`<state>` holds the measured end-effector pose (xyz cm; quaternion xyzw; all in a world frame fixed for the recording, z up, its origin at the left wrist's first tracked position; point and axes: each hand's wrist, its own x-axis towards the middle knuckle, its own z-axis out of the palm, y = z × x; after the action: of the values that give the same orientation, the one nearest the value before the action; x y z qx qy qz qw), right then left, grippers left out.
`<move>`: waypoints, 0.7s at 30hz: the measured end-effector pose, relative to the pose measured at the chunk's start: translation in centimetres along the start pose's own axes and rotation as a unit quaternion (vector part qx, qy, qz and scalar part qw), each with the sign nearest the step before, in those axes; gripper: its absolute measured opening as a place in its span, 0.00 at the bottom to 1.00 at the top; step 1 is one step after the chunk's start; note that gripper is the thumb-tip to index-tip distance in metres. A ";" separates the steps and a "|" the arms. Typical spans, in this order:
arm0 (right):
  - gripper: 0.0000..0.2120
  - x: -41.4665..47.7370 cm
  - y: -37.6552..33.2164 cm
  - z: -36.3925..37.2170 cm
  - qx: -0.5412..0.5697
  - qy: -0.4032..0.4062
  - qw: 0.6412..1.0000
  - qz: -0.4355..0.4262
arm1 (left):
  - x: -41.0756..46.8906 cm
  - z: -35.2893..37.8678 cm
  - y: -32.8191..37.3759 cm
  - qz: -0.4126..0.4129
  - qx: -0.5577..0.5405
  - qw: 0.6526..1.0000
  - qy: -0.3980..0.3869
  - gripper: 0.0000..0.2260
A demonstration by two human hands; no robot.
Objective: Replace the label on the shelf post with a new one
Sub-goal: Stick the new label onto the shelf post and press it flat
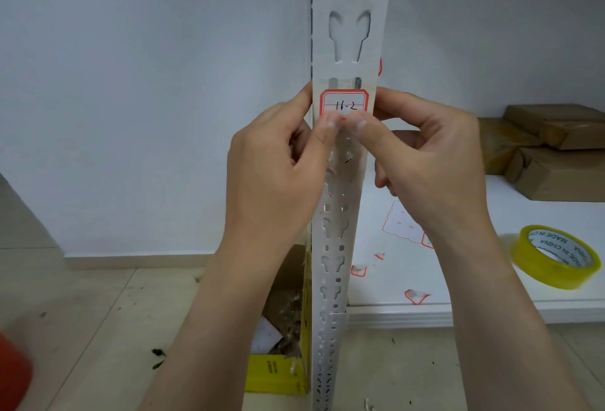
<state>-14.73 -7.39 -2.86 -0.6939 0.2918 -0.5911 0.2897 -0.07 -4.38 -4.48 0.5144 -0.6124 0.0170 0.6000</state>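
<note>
A white perforated shelf post [352, 27] runs upright through the middle of the view. On its front face sits a white label with a red border [344, 103], handwritten "16-2", under a strip of clear tape. My left hand [278, 165] and my right hand [425, 155] flank the post, with both thumbs pressed against the label's lower edge and the fingers curled around the post's sides. The bottom of the label is hidden by my thumbs.
A yellow tape roll [556, 256] lies on the white shelf board [474, 292] at right, near a sheet of blank labels [401, 227] and torn label scraps [415, 296]. Brown parcels [550, 155] are stacked at the back right. A yellow carton [281, 374] stands on the floor beside the post.
</note>
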 end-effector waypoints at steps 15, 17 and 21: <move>0.11 0.4 0.5 -0.1 -0.042 0.006 0.999 -0.025 | 0.0 0.1 0.5 -0.036 -0.076 0.996 0.013 0.14; 0.11 0.3 0.5 -0.1 -0.033 0.009 0.999 -0.019 | 0.0 0.1 0.9 -0.045 -0.098 0.994 0.014 0.13; 0.10 0.3 0.5 0.0 -0.017 0.023 1.000 0.001 | -0.2 0.5 1.3 -0.071 -0.126 0.989 0.032 0.12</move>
<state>-14.77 -7.93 -3.08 -0.6846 0.3086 -0.6019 0.2717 -1.27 -3.99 -3.98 0.4758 -0.5521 -0.0861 0.6793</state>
